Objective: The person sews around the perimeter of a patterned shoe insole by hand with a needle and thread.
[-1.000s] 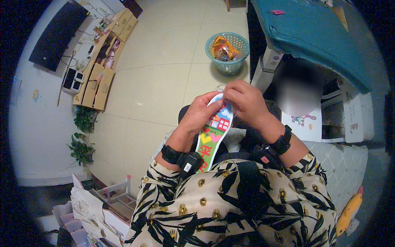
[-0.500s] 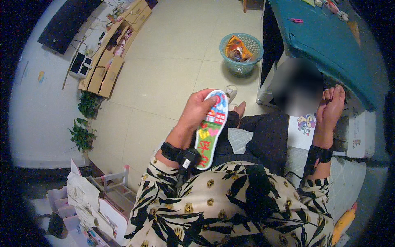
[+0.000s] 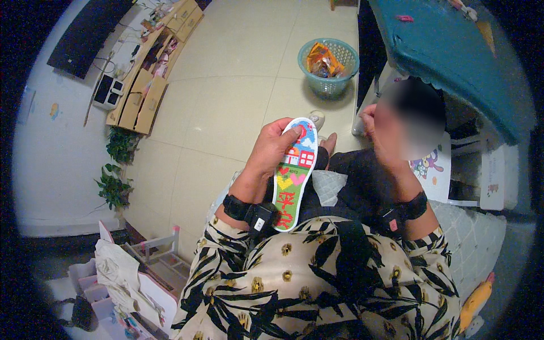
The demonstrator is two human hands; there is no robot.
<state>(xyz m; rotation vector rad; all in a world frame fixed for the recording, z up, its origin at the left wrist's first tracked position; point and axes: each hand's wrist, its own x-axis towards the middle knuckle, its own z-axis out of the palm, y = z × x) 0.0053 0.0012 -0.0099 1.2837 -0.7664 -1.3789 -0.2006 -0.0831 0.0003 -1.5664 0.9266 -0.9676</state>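
Left hand (image 3: 271, 146) fingers clamp the patterned insole (image 3: 294, 177) by its upper left edge; right hand (image 3: 382, 137) is partly blurred, fingers I cannot tell.

Left grip (image 3: 271, 148) thumb-on-top, right grip (image 3: 378, 131) apart

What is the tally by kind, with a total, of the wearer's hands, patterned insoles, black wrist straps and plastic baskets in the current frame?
Hands (left hand, right hand): 2
Patterned insole: 1
Black wrist straps: 2
Blue-green basket: 1
Total: 6
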